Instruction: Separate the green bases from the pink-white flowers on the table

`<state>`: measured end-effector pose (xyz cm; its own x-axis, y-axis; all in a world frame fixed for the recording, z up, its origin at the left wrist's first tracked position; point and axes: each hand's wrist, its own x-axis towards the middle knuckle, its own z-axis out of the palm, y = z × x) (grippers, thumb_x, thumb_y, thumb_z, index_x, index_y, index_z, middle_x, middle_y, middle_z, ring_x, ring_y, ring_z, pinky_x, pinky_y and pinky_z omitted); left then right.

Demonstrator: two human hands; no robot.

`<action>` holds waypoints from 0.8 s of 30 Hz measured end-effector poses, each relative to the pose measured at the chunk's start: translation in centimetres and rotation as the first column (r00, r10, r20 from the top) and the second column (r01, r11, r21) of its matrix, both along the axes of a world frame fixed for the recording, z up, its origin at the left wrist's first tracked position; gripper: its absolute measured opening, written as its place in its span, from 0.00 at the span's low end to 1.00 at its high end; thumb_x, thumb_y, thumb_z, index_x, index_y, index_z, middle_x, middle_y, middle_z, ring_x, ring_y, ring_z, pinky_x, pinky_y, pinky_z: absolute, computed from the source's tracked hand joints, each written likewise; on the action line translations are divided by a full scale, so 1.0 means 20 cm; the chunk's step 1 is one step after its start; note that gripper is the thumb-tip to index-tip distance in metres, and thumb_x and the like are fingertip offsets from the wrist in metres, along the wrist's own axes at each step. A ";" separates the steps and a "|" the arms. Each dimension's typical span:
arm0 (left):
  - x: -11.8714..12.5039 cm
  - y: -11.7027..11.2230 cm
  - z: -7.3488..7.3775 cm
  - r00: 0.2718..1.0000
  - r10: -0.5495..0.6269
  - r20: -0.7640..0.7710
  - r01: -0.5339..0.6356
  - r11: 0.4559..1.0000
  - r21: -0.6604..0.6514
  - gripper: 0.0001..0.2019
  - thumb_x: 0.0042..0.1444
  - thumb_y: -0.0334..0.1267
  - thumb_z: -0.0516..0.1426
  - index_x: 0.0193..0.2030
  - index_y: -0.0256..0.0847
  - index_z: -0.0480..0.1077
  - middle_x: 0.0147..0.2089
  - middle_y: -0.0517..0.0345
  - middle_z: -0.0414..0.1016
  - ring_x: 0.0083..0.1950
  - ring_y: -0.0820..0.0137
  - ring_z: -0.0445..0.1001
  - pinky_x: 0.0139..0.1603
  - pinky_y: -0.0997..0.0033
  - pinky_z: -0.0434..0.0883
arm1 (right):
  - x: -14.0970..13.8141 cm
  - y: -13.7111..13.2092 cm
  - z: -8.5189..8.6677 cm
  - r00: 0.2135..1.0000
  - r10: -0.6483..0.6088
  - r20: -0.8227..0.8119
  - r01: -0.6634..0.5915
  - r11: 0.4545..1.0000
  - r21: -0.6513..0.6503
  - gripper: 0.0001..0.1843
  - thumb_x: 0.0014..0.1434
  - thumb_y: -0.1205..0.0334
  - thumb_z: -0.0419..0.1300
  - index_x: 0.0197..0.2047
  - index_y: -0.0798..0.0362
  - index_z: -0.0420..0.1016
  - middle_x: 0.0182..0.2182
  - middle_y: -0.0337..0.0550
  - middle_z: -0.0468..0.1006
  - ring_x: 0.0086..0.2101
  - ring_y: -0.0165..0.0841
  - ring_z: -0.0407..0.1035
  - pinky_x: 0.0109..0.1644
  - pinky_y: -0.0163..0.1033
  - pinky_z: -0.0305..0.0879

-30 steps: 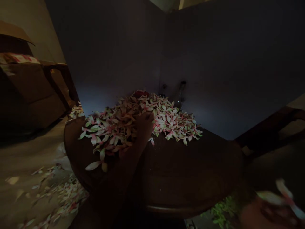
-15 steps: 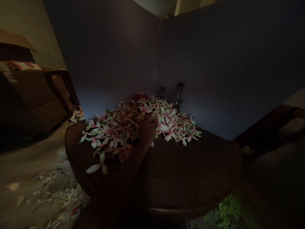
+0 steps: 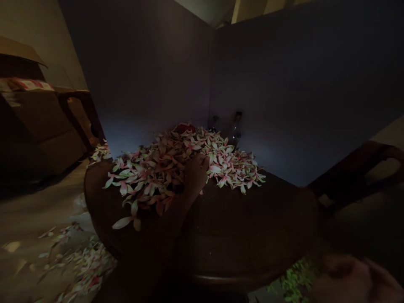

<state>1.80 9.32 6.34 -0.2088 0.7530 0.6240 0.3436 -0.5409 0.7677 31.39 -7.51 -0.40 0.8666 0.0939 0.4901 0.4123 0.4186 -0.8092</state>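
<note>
A wide heap of white-and-pink flowers [image 3: 158, 168] with green tips covers the back of the dark round table [image 3: 259, 235]. My left hand [image 3: 196, 168] reaches in from the lower left and rests against the heap's front middle. Its fingers are curled together at the petals; whatever lies between them is hidden. At the lower right corner, off the table's edge, my right hand [image 3: 353, 277] shows as a blur, its fingers smeared by motion. One loose flower [image 3: 132, 219] lies at the front left of the heap.
Tall dark panels [image 3: 284, 92] meet behind the table. A glass bottle [image 3: 235, 130] and a red object [image 3: 185, 127] stand behind the heap. Fallen petals [image 3: 91, 265] litter the floor at left, near cardboard boxes [image 3: 47, 118]. Green leaves [image 3: 295, 280] lie below right; a wooden chair [image 3: 360, 172] stands right.
My right hand has come into view at the lower right. My left hand stays at the same spot in the heap; the view has shifted slightly.
</note>
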 end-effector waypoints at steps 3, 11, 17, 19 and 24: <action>0.00 -0.01 0.00 1.000 0.008 -0.020 -0.008 1.000 0.022 0.12 0.64 0.42 0.53 0.31 0.41 0.68 0.27 0.61 0.71 0.32 0.71 0.72 0.35 0.72 0.64 | -0.18 0.22 0.26 0.947 0.316 0.054 -0.319 0.946 0.056 0.09 0.51 0.57 0.65 0.37 0.44 0.74 0.23 0.35 0.66 0.21 0.32 0.59 0.25 0.42 0.53; -0.01 -0.01 0.00 0.995 0.041 -0.096 -0.037 0.998 0.041 0.08 0.65 0.38 0.52 0.38 0.41 0.72 0.39 0.56 0.78 0.44 0.67 0.75 0.46 0.69 0.68 | -0.77 0.76 0.40 0.184 0.813 0.553 -0.561 0.548 -0.620 0.11 0.69 0.54 0.51 0.42 0.49 0.71 0.35 0.42 0.75 0.34 0.34 0.68 0.41 0.39 0.61; 0.04 0.00 -0.03 0.980 -0.140 -0.145 0.127 0.987 -0.096 0.06 0.61 0.34 0.56 0.38 0.41 0.75 0.40 0.56 0.81 0.44 0.67 0.78 0.47 0.69 0.71 | -0.80 0.82 0.18 0.262 0.895 0.362 -0.712 0.432 -0.553 0.16 0.71 0.49 0.47 0.35 0.49 0.65 0.27 0.36 0.66 0.30 0.32 0.63 0.39 0.37 0.59; 0.06 -0.01 -0.03 0.959 -0.245 -0.143 0.232 0.968 -0.102 0.07 0.60 0.33 0.56 0.40 0.41 0.76 0.42 0.56 0.81 0.44 0.68 0.79 0.46 0.71 0.73 | -0.76 0.82 0.18 0.296 0.902 0.314 -0.759 0.421 -0.496 0.18 0.70 0.47 0.48 0.33 0.49 0.64 0.27 0.36 0.66 0.31 0.32 0.62 0.39 0.37 0.59; 0.09 -0.05 -0.01 0.937 -0.326 -0.127 0.320 0.945 -0.068 0.10 0.58 0.32 0.58 0.46 0.39 0.77 0.45 0.55 0.82 0.45 0.69 0.79 0.47 0.72 0.74 | -0.72 0.83 0.23 0.385 0.892 0.239 -0.802 0.451 -0.391 0.20 0.68 0.44 0.50 0.31 0.50 0.64 0.26 0.35 0.63 0.30 0.32 0.59 0.38 0.37 0.58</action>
